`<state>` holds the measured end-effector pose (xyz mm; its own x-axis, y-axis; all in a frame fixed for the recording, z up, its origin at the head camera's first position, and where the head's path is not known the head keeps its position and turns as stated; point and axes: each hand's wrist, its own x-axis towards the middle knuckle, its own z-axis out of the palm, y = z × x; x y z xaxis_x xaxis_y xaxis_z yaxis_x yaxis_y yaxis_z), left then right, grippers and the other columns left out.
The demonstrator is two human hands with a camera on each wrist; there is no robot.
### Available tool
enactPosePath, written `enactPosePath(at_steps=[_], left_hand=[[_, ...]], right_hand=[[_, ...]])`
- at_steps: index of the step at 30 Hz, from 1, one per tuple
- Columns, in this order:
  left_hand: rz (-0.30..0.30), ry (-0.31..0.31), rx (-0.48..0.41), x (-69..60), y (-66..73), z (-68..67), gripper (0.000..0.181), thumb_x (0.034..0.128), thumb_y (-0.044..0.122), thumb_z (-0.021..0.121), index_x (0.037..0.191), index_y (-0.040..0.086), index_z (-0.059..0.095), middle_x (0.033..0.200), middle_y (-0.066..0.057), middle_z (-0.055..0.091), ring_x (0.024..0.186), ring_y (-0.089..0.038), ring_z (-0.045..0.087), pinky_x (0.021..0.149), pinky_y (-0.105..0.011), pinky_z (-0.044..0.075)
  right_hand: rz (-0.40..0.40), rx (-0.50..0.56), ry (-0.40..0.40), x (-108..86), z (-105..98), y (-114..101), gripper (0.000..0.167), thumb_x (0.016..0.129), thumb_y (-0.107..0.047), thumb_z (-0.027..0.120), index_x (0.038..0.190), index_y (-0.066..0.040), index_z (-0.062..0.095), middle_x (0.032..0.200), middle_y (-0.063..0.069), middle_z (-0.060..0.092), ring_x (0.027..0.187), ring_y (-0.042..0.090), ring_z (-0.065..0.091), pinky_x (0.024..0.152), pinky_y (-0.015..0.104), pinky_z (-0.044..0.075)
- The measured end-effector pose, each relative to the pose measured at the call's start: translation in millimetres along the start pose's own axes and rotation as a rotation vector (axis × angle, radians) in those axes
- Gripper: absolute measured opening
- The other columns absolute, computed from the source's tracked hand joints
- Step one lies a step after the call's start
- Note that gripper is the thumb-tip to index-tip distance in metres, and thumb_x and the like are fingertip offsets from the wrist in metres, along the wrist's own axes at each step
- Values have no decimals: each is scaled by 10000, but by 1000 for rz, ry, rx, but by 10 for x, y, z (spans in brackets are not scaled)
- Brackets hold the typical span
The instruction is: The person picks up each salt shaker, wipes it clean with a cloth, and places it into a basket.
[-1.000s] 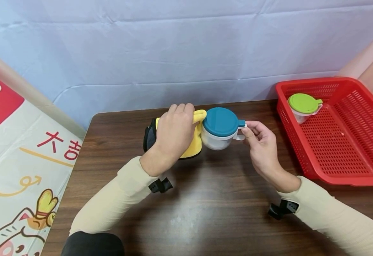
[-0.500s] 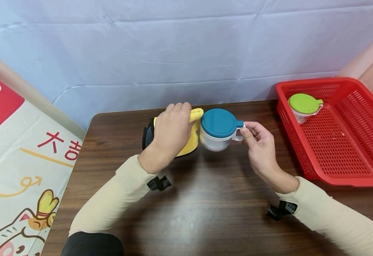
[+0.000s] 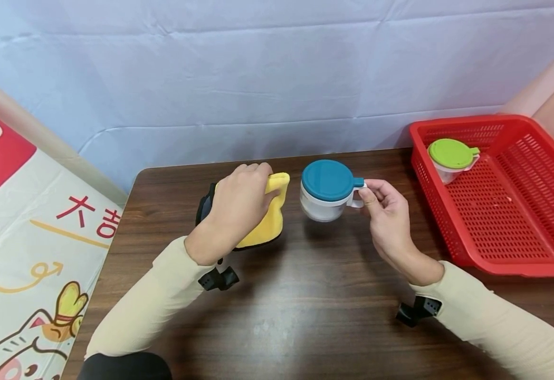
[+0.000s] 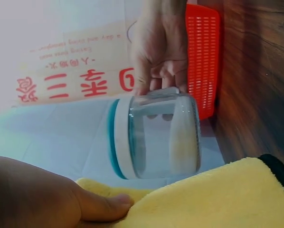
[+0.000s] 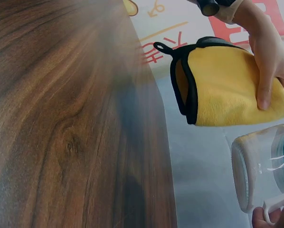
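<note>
So nearest to me there's the bare front of the wood table (image 3: 277, 311) and two pale sleeves (image 3: 136, 303), each with a little black camera (image 3: 419, 310) at the wrist. Past those, the right hand (image 3: 391, 227) pinches the white handle (image 3: 356, 201) of a clear jar (image 3: 326, 195), thumb in front and fingers curled behind, so there's no real gap in that grip. The left hand (image 3: 236, 206) is bunched round a folded yellow cloth (image 3: 266, 224), thumb pressed on the yellow side. What matters here imo: the jar sits between the hands, off to the left of the right hand's grip, with its handle side facing that hand and its bare side facing the cloth. Cloth and jar are close but apart, with a strip of table showing between them. The jar's axis is about upright, blue lid (image 3: 326, 177) on top, and it looks lifted just off the table. Right hand is obviously the nearer one, since it has hold of it. Over to the right there's a red basket (image 3: 495, 267) with a green-lidded jar (image 3: 452, 158) in its far left corner, and a pale sheet (image 3: 277, 79) hangs behind everything.
</note>
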<state>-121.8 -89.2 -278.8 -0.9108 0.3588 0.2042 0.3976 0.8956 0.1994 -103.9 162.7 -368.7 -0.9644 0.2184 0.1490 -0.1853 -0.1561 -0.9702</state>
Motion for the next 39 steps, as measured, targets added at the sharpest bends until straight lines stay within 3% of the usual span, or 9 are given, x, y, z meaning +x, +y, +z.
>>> enactPosePath(at_steps=[6, 14, 24, 31, 39], left_hand=[[-2, -67, -38, -51, 40, -87, 284, 902, 250, 806, 1073, 62, 679, 966, -59, 699, 877, -212, 636, 668, -426, 581], [77, -127, -83, -120, 238, -196, 269, 900, 298, 806, 1047, 110, 681, 944, -17, 687, 850, -170, 627, 660, -405, 573], [166, -180, -103, -81, 523, -181, 271, 930, 338, 768, 1037, 106, 677, 871, -1, 637, 774, -139, 610, 627, -343, 555], [223, -157, -49, -21, 729, -103, 309, 957, 397, 716, 1030, 102, 662, 853, -3, 569, 746, -146, 597, 601, -338, 557], [233, -5, 39, 58, 940, 38, 280, 962, 378, 706, 992, 103, 669, 833, -4, 572, 666, -127, 561, 524, -296, 535]], right_hand=[[11, 11, -1, 15, 10, 15, 146, 998, 6, 605, 1053, -95, 697, 935, -26, 731, 821, 109, 662, 717, 210, 564], [14, 2, 0, 27, 25, 21, 132, 1001, -7, 606, 1069, -83, 691, 951, -26, 729, 839, 123, 649, 728, 216, 558], [-12, -13, 17, 35, 67, 68, 133, 998, 12, 605, 1048, -79, 688, 918, -47, 733, 810, 110, 641, 702, 207, 544], [-28, 19, 21, 36, 97, 83, 150, 999, 25, 596, 1020, -93, 686, 885, -39, 725, 782, 76, 647, 696, 202, 542], [-51, 9, 44, 6, 127, 77, 271, 972, 146, 518, 1023, -58, 689, 915, -25, 714, 799, 71, 647, 767, 181, 548]])
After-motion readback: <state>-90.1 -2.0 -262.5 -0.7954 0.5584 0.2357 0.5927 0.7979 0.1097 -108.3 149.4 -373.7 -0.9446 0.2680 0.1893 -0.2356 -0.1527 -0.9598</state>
